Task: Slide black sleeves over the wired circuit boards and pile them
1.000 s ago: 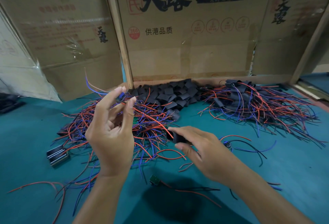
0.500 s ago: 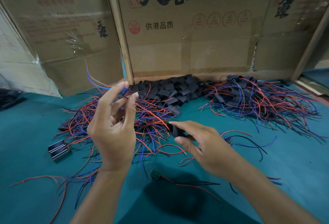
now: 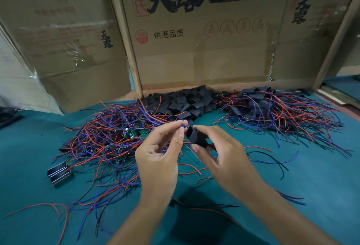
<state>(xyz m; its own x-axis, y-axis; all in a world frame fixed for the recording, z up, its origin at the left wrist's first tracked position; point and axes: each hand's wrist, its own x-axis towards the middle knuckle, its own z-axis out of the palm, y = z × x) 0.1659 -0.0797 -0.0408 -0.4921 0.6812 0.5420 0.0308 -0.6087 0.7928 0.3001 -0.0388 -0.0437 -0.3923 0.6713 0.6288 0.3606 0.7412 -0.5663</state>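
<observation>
left hand raised, fingertips pinched | right hand just beside it, fingers curled in a grip

Sleeve pinched in the right hand: matt black, thin and pliable, plastic-like. Loose sleeves heaped beyond both hands: same matt black finish. Wires left of the left hand: smooth red and blue insulation, slight sheen. Surface beneath the hands: teal, matt, cloth-like. Cartons behind: brown cardboard, printed, with glossy clear tape.
</observation>
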